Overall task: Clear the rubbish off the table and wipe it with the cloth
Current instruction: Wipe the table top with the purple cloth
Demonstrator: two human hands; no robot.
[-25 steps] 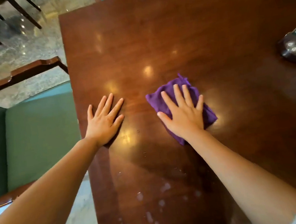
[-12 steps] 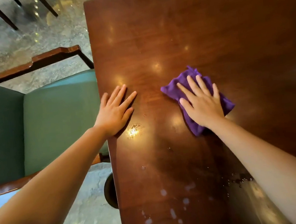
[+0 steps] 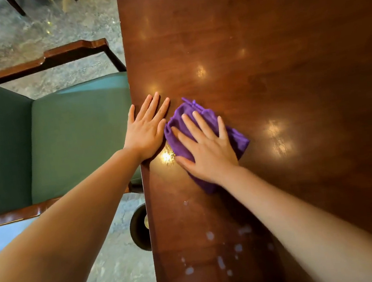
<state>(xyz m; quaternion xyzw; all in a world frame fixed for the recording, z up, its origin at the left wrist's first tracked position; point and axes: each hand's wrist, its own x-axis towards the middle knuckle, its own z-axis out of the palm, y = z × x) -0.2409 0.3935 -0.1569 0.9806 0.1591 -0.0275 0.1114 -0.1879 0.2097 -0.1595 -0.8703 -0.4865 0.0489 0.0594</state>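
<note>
A folded purple cloth [image 3: 237, 139] lies on the glossy dark wooden table [image 3: 274, 51], near its left edge. My right hand [image 3: 206, 149] presses flat on the cloth with fingers spread, covering most of it. My left hand [image 3: 148, 127] rests flat on the bare table at the very left edge, fingers apart, its side nearly touching the cloth. No rubbish shows on the table. Pale wet spots [image 3: 215, 257] sit on the wood nearer to me.
A green upholstered chair [image 3: 72, 139] with wooden arms stands against the table's left edge. A dark round object [image 3: 139, 228] sits on the marble floor by the table. Dark chair legs [image 3: 17, 7] show at the top left.
My right hand has slid the cloth leftward until it sits beside my left hand. The left hand has stayed flat at the table's edge. The view has shifted left.
</note>
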